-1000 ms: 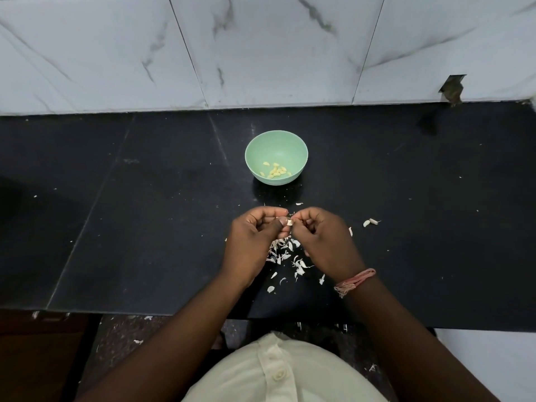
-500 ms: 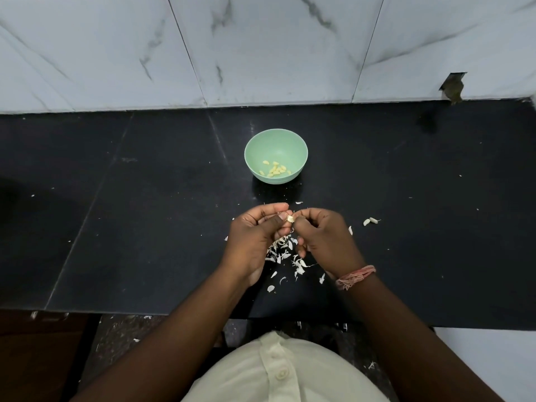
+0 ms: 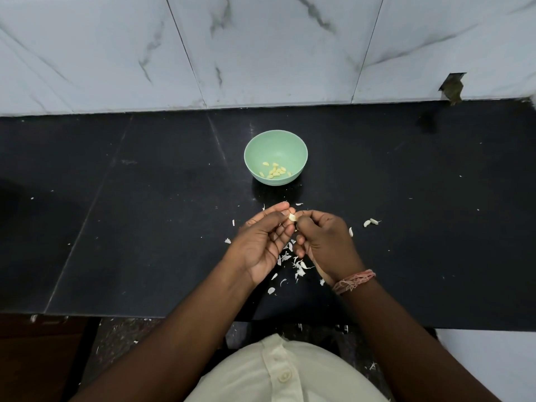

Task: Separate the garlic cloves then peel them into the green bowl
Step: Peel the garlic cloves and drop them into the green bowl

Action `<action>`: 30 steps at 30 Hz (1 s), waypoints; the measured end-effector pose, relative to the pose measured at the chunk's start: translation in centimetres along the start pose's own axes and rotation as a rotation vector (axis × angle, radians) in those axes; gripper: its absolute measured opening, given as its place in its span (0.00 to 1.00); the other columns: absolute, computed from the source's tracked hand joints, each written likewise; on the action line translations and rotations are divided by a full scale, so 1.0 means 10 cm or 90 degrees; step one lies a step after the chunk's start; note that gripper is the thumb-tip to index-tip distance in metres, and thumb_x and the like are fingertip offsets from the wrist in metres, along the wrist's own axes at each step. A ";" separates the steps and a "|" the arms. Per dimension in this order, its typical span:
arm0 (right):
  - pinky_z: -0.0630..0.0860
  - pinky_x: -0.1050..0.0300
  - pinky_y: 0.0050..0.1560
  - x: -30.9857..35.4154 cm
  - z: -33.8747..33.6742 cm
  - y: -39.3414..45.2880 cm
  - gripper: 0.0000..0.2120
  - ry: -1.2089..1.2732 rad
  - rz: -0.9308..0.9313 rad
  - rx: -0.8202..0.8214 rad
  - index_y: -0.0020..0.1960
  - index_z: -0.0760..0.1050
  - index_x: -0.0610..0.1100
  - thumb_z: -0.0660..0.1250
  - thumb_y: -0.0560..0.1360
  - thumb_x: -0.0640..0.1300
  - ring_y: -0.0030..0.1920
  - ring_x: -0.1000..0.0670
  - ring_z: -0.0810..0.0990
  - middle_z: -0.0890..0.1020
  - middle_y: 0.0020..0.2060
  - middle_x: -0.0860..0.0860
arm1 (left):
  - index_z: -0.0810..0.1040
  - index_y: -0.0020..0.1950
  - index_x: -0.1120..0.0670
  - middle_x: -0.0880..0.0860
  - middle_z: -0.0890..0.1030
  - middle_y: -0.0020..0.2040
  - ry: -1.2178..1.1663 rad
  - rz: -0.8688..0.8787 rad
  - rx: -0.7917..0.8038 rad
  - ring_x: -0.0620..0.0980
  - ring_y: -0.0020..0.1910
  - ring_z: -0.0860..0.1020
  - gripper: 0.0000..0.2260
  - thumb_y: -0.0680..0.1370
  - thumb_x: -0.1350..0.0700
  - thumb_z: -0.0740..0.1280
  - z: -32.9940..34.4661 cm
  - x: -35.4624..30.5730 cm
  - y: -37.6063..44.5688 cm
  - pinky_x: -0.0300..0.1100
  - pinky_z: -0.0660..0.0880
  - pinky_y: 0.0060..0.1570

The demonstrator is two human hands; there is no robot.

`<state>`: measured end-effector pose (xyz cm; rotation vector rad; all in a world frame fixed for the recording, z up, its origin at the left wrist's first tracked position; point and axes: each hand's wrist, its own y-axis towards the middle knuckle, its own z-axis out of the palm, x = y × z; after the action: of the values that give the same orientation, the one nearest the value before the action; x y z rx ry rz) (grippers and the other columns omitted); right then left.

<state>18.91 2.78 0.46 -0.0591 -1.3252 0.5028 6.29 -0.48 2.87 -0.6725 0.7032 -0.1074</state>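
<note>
Both hands are meeting above the surface point(image 3: 145, 227), the left hand point(image 3: 262, 242) and right hand point(image 3: 324, 242) pinching one garlic clove point(image 3: 292, 217) in curled grip.

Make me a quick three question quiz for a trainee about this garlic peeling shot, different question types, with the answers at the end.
1. True or false: the green bowl already holds peeled cloves.
2. Multiple choice: the garlic clove being worked on is held A) by the left hand alone, B) between the fingertips of both hands, C) flat on the counter.
3. Fill in: the two unpeeled cloves lie on the counter to the ____ of the right hand.

Key: 1 true. 2 B. 3 right.
</note>
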 end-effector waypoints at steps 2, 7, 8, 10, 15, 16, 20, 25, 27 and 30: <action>0.70 0.56 0.27 0.00 0.01 -0.01 0.08 -0.008 -0.007 -0.009 0.46 0.81 0.35 0.63 0.80 0.33 0.26 0.50 0.70 0.74 0.27 0.46 | 0.82 0.53 0.61 0.57 0.85 0.42 -0.020 -0.021 -0.004 0.46 0.36 0.83 0.06 0.79 0.68 0.68 0.02 0.01 0.01 0.36 0.82 0.40; 0.70 0.57 0.25 0.05 0.04 -0.02 0.07 -0.088 -0.051 -0.034 0.46 0.79 0.32 0.63 0.79 0.32 0.23 0.49 0.70 0.73 0.26 0.45 | 0.82 0.53 0.61 0.58 0.86 0.43 -0.026 -0.007 -0.019 0.47 0.37 0.83 0.06 0.79 0.68 0.67 0.05 0.04 0.04 0.38 0.83 0.43; 0.70 0.58 0.25 0.06 0.05 -0.02 0.07 -0.108 -0.064 -0.035 0.45 0.78 0.32 0.63 0.79 0.32 0.23 0.49 0.71 0.74 0.26 0.46 | 0.82 0.53 0.61 0.58 0.86 0.43 -0.021 0.007 -0.021 0.47 0.37 0.83 0.06 0.79 0.68 0.67 0.05 0.04 0.05 0.38 0.83 0.44; 0.71 0.57 0.25 0.09 0.06 -0.02 0.07 -0.132 -0.082 -0.033 0.45 0.78 0.31 0.63 0.79 0.33 0.23 0.49 0.72 0.75 0.26 0.46 | 0.81 0.54 0.61 0.57 0.85 0.42 -0.009 0.028 -0.026 0.46 0.36 0.82 0.07 0.80 0.68 0.66 0.06 0.05 0.06 0.38 0.83 0.42; 0.71 0.57 0.26 0.13 0.11 -0.02 0.07 -0.122 -0.083 -0.026 0.46 0.77 0.30 0.63 0.79 0.33 0.24 0.47 0.72 0.77 0.27 0.45 | 0.81 0.58 0.60 0.58 0.84 0.44 0.005 0.074 -0.018 0.47 0.34 0.80 0.09 0.79 0.65 0.68 0.05 0.07 0.08 0.40 0.79 0.31; 0.72 0.57 0.27 0.14 0.13 -0.01 0.07 -0.118 -0.084 -0.029 0.45 0.77 0.30 0.62 0.79 0.32 0.24 0.47 0.72 0.76 0.27 0.45 | 0.81 0.58 0.60 0.58 0.84 0.44 0.005 0.087 -0.016 0.48 0.33 0.79 0.09 0.79 0.65 0.68 0.05 0.08 0.08 0.39 0.77 0.29; 0.78 0.52 0.33 0.15 0.18 0.01 0.07 -0.108 -0.092 -0.068 0.46 0.78 0.32 0.63 0.79 0.33 0.27 0.47 0.76 0.79 0.29 0.44 | 0.81 0.59 0.60 0.58 0.84 0.43 0.012 0.133 -0.007 0.47 0.32 0.79 0.09 0.79 0.64 0.69 0.07 0.08 0.04 0.37 0.75 0.28; 0.84 0.43 0.39 0.18 0.21 0.00 0.07 -0.231 -0.145 -0.165 0.44 0.81 0.44 0.67 0.79 0.41 0.28 0.50 0.83 0.84 0.30 0.51 | 0.80 0.59 0.62 0.60 0.85 0.47 0.046 0.200 -0.022 0.51 0.38 0.80 0.09 0.79 0.67 0.67 0.10 0.10 0.05 0.40 0.76 0.31; 0.83 0.43 0.39 0.15 0.22 0.00 0.06 -0.292 -0.178 -0.189 0.42 0.80 0.47 0.68 0.78 0.43 0.30 0.50 0.84 0.85 0.31 0.53 | 0.81 0.59 0.62 0.60 0.84 0.47 0.058 0.212 -0.031 0.52 0.42 0.79 0.09 0.79 0.68 0.68 0.10 0.11 0.05 0.40 0.79 0.35; 0.81 0.49 0.42 0.09 0.18 0.05 0.04 -0.401 -0.243 -0.212 0.42 0.77 0.48 0.68 0.76 0.45 0.36 0.54 0.82 0.84 0.32 0.55 | 0.81 0.61 0.63 0.62 0.84 0.50 0.060 0.210 -0.021 0.54 0.47 0.81 0.11 0.78 0.66 0.69 0.10 0.13 0.03 0.42 0.81 0.50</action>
<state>17.19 3.10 1.63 0.0844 -1.9747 -0.0448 7.90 -0.06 2.52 -0.5780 0.8994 0.1779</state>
